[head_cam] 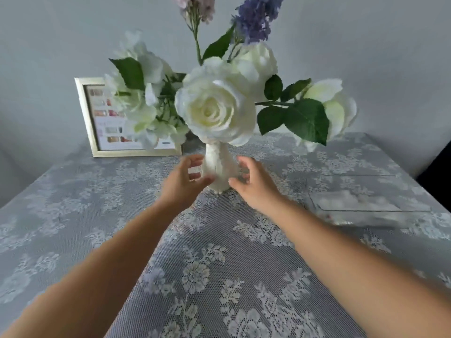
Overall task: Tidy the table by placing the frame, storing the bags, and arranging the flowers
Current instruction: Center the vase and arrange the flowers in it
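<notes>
Soft, even, cool daylight with faint shadows. Wide-angle bending curves the table (73,215) edges. Both forearms and the clear tray (366,206) are motion-blurred.

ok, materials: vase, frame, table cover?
Vase: matte white with a bumpy relief, probably ceramic; blur leaves it open. Frame: pale gold with a soft metallic sheen, either metal or painted wood. Table cover: white floral lace with an open mesh, over a grey underlayer.

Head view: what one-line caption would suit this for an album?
Both open hands, left hand and right hand, flank a white vase of flowers.
</notes>
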